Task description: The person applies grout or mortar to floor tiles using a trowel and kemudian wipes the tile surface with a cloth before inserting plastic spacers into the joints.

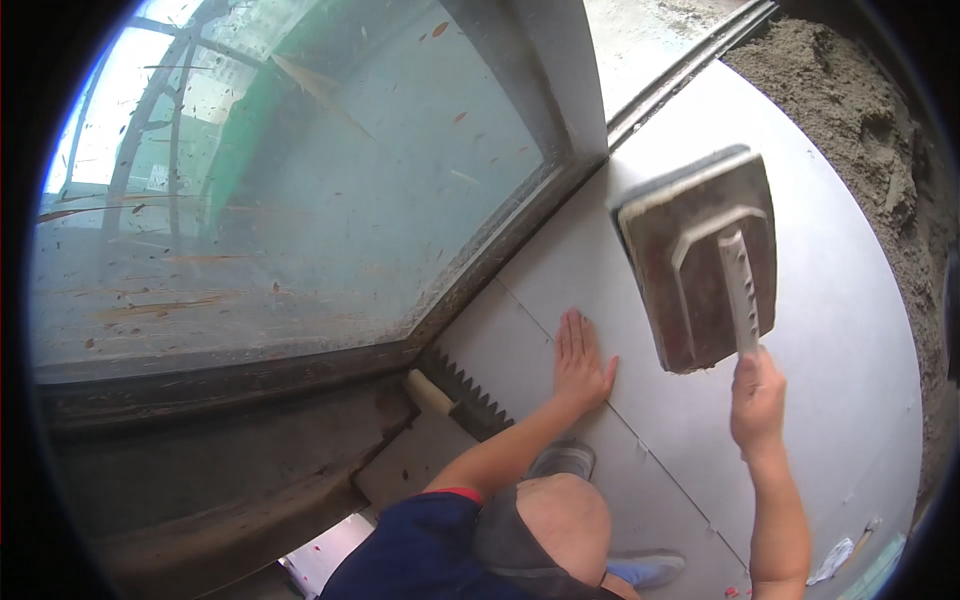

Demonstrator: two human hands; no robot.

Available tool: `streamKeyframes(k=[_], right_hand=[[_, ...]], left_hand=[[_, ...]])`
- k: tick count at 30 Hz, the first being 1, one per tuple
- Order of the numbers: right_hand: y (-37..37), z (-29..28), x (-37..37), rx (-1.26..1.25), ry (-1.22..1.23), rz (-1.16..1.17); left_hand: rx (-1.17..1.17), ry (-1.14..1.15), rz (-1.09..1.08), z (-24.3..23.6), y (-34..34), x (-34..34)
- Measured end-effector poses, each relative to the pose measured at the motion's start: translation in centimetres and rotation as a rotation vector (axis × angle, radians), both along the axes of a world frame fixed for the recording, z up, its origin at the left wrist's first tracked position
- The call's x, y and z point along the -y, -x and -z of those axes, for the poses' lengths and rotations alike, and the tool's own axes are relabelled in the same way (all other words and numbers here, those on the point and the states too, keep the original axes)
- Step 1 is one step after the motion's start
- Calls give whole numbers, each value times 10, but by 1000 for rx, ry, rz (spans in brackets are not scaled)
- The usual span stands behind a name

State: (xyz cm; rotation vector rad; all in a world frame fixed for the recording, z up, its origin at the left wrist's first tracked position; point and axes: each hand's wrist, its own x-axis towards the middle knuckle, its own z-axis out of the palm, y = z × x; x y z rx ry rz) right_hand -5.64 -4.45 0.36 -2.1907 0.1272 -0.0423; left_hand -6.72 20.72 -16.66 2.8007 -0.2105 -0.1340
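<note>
My right hand grips the pale handle of a rectangular float, its fingers wrapped round the lower end. The float is tilted above a large light-grey floor tile, its brown back and raised bracket showing. I cannot tell whether its edge touches the tile. My left hand lies palm down beside the joint between two tiles, fingers stretched out and nothing held. To the left of that forearm, a notched trowel with a pale handle rests by the door frame, partly covered by the arm.
A dusty glass door in a dark frame stands at the left. Rough grey mortar borders the tile on the far right. A metal track runs beyond the tile. Small spacers sit in the joint near my shoe.
</note>
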Motion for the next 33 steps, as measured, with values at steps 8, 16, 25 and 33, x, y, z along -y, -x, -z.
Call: streamKeyframes(k=[8, 16, 25, 33], right_hand=[[-40, 47, -7, -611, -13, -55], [-25, 41, -29, -235, 77, -28], [-61, 3, -38, -508, -145, 6], [-36, 85, -18, -524, 235, 11]], left_hand=[[-54, -20, -2, -2, 6, -6], [-65, 31, -4, -3, 2, -1], [-54, -2, -9, 4, 6, -5], [-24, 27, 11, 3, -1, -7]])
